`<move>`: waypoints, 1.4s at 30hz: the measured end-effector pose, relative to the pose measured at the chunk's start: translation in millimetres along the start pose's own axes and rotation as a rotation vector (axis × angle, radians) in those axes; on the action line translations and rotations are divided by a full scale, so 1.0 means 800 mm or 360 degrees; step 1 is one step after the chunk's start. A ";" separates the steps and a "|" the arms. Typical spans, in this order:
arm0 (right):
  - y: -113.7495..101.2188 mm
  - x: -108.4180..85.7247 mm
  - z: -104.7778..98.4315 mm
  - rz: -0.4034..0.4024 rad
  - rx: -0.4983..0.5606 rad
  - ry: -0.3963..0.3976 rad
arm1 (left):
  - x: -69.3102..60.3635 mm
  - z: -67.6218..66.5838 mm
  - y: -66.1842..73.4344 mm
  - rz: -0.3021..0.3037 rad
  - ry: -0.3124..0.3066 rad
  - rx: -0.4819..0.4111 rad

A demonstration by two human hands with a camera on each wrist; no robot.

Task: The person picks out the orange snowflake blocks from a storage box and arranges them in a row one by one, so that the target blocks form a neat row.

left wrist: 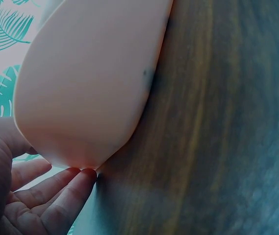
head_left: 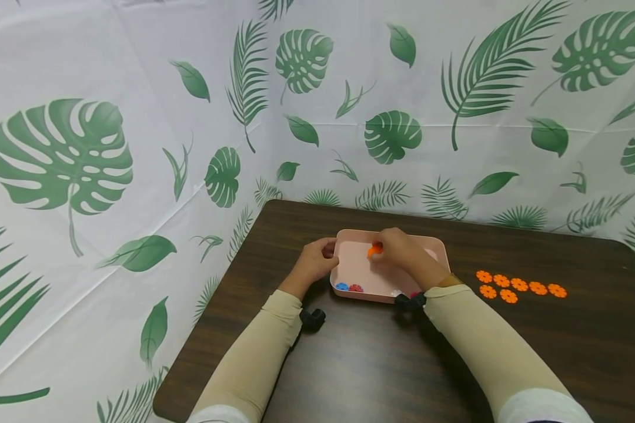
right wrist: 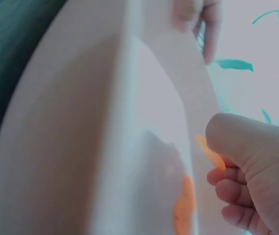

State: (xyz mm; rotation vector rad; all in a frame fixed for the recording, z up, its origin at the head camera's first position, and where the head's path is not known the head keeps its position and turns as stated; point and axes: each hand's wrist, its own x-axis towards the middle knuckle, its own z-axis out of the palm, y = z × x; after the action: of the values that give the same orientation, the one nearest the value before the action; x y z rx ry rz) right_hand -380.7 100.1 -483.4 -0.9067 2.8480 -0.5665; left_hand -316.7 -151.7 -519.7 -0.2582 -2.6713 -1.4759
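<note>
A pink rectangular tray (head_left: 357, 267) sits on the dark table. At its left end my left hand (head_left: 317, 258) grips the rim, with the fingertips against the outer wall in the left wrist view. Over the tray, my right hand (head_left: 399, 249) pinches an orange flower-shaped disc (head_left: 374, 251) between thumb and fingers; the same disc (right wrist: 211, 152) shows edge-on in the right wrist view. Another orange piece (right wrist: 182, 210) appears inside the tray there, blurred. Along the tray's near side lie a blue disc (head_left: 341, 286), a red disc (head_left: 356, 288) and a white one (head_left: 396, 292), partly hidden.
Right of the tray, several orange flower discs (head_left: 518, 285) lie in two rows on the wooden table (head_left: 360, 358). Behind and to the left hangs a white leaf-patterned cloth (head_left: 328, 153). Black wrist cameras (head_left: 313, 320) sit beneath both wrists.
</note>
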 end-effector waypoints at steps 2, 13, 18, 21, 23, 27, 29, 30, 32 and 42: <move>0.003 -0.005 -0.007 0.0009 0.0025 0.0022 | 0.000 0.001 0.000 -0.0004 -0.0005 0.0006; 0.045 -0.052 -0.062 0.0018 0.0019 0.0265 | -0.002 0.002 -0.002 -0.0016 -0.0020 -0.0034; 0.064 -0.086 -0.096 0.0212 0.0024 0.0227 | -0.003 0.001 -0.001 -0.0031 -0.0013 -0.0025; 0.080 -0.111 -0.115 0.0269 0.0005 0.0256 | -0.002 0.001 0.000 -0.0029 -0.0016 -0.0017; 0.094 -0.130 -0.126 0.0294 -0.0005 0.0286 | -0.001 0.001 0.000 -0.0024 -0.0016 -0.0008; 0.126 -0.170 -0.142 0.0352 -0.0027 0.0343 | 0.000 0.001 0.000 -0.0025 -0.0002 -0.0002; 0.141 -0.192 -0.146 0.0391 -0.0050 0.0353 | 0.000 0.001 0.000 -0.0032 0.0001 -0.0002; 0.149 -0.203 -0.147 0.0415 -0.0057 0.0355 | 0.000 0.001 0.000 -0.0036 0.0000 -0.0002; 0.161 -0.225 -0.150 0.0466 -0.0060 0.0358 | -0.001 0.001 0.000 -0.0039 0.0000 -0.0006; 0.206 -0.307 -0.132 0.0661 -0.0079 0.0282 | 0.000 0.003 -0.001 -0.0057 0.0010 0.0017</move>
State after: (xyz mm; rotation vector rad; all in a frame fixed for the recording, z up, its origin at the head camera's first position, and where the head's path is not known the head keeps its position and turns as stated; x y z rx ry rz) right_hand -289.8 399.2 -452.3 -0.2598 3.0878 -0.5481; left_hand -316.8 -150.1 -521.3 -0.2057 -2.6920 -1.4697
